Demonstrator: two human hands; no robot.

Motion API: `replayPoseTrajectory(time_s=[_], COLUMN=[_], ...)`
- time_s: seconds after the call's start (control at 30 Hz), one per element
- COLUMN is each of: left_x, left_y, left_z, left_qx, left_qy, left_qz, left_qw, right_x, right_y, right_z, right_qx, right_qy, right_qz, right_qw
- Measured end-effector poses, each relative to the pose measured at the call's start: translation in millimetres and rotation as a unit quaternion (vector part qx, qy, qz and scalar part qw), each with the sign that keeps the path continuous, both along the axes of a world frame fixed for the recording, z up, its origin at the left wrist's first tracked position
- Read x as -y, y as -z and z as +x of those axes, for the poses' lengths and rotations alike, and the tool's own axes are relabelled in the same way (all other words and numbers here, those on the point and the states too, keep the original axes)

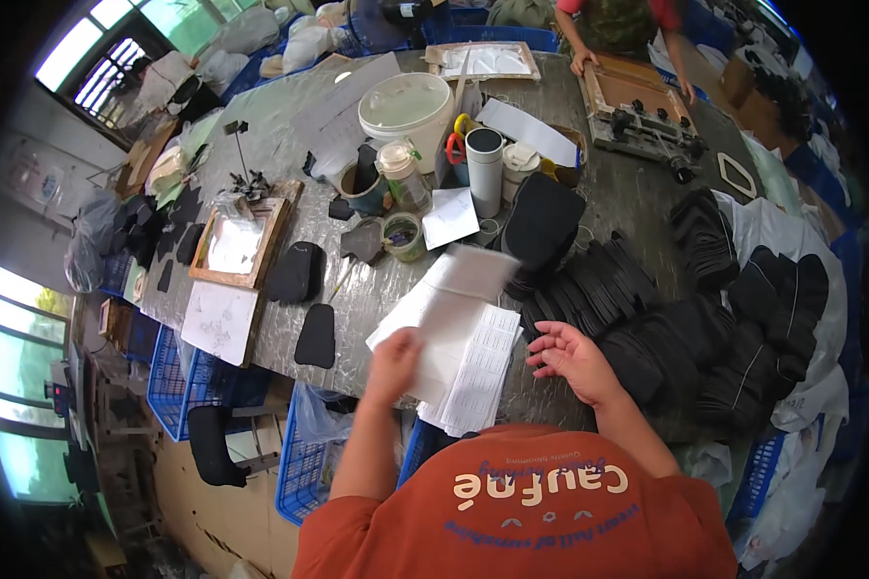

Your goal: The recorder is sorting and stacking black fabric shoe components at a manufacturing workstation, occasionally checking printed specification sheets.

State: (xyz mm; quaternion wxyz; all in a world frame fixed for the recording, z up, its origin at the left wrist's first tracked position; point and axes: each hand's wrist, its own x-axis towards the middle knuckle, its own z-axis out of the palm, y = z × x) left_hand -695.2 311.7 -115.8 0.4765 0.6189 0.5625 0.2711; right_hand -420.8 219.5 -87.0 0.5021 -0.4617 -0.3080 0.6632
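My left hand (394, 367) is closed on the edge of a white paper sheet (441, 333), whose far end is blurred by motion. Beneath that sheet lies a fanned stack of printed papers (478, 372) at the table's near edge. My right hand (572, 361) hovers just right of the stack, fingers apart and holding nothing. Beyond it, rows of black padded pieces (594, 289) lie packed together, with a taller pile of black pieces (541, 227) behind the papers. One flat black piece (316, 336) rests alone to the left of my left hand.
A white bucket (406, 108), a white tumbler (484, 172), jars and scissors (456, 145) crowd the middle of the table. A wooden screen frame (237, 241) stands left. Blue crates (304, 463) sit below the near edge. Another person's hand (583, 60) touches a framed jig (642, 101) at the far right.
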Motion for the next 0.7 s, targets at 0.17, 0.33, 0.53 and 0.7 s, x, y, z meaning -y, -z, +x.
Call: replayPoseTrajectory(time_s=[0.17,0.33,0.53,0.7], left_x=[-19.6,-13.7,24.8,54.0], left_y=[16.4,29.0,54.5,68.9], left_z=[-83.1,-105.4,-124.4,-144.5], left_qx=[0.120,0.084,0.034,0.077], left_qy=[-0.133,-0.182,-0.225,-0.265], left_qz=[0.015,-0.015,-0.031,-0.065], left_qw=[0.984,0.980,0.973,0.959], right_x=[0.2,-54.4,-159.9,-207.6], right_y=[14.2,28.9,68.7,122.2], right_z=[-11.7,-48.3,-104.0,-120.0], right_qx=[0.082,0.447,0.705,0.742], right_qy=[-0.094,-0.280,-0.317,-0.317], right_qz=[-0.034,0.176,0.259,0.336], right_qw=[0.992,0.831,0.580,0.487])
